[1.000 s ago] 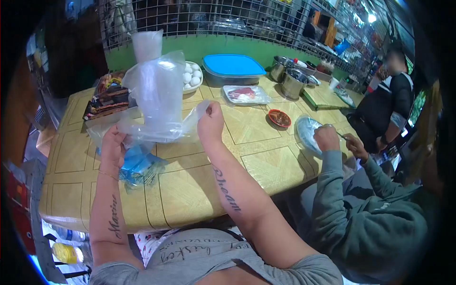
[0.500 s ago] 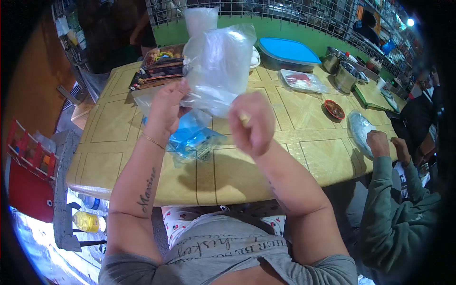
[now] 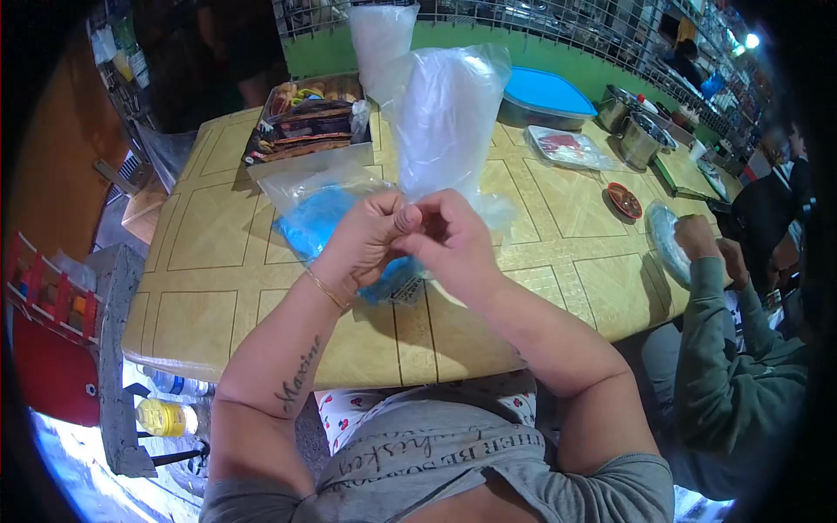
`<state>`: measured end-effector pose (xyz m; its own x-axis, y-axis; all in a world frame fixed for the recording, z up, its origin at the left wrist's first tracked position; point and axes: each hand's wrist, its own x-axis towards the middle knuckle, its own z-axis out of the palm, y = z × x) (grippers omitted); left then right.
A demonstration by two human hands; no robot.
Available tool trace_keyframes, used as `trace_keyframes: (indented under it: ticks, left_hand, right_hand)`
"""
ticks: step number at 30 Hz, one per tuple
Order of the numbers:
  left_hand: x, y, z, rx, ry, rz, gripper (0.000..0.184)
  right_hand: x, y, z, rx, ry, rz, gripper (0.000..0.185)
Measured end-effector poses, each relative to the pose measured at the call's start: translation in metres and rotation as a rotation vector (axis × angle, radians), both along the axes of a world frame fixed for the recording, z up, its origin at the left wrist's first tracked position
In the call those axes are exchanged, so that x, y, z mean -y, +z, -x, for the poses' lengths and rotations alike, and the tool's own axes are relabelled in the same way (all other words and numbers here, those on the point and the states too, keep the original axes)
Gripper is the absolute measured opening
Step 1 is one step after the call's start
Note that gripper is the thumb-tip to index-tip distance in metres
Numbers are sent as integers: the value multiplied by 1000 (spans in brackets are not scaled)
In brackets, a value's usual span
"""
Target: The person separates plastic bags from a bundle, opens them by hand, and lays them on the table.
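Both my hands meet above the middle of the table. My left hand (image 3: 370, 235) has its fingers pinched together, and my right hand (image 3: 449, 235) is closed against its fingertips. Both pinch part of a clear plastic bag (image 3: 445, 122), whose filled, whitish body rises upright just beyond them. Under and left of my hands lies a blue plastic bundle (image 3: 318, 218) inside clear plastic. Behind the bag stands another clear, upright plastic roll or bag (image 3: 381, 44). What lies between my fingertips is partly hidden.
A box of packets (image 3: 314, 131) is at the back left of the table (image 3: 192, 314). A blue-lidded container (image 3: 547, 96), wrapped meat tray (image 3: 565, 148), red bowl (image 3: 623, 200) and metal pots (image 3: 643, 139) are at the right. A person in green sleeves (image 3: 711, 322) sits there.
My right hand has moved left to meet my left hand. The stretched clear plastic is now gathered between them. The view has shifted, showing more of the box of packets.
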<state>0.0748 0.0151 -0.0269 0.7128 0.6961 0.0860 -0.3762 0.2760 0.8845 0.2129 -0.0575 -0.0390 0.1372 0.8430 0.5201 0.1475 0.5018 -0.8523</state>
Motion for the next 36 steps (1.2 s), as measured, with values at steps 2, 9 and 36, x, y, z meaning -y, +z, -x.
trace_keyframes:
  ticks: [2, 9, 36]
  left_hand:
    - [0, 0, 2, 28, 18, 21, 26]
    - [-29, 0, 20, -119, 219, -214, 20]
    - [-9, -3, 1, -204, 222, -478, 12]
  right_hand:
    - [2, 4, -13, -128, 93, 69, 21]
    - [-6, 20, -40, -331, 7, -153, 18]
    - [-12, -3, -25, 85, -84, 95, 6]
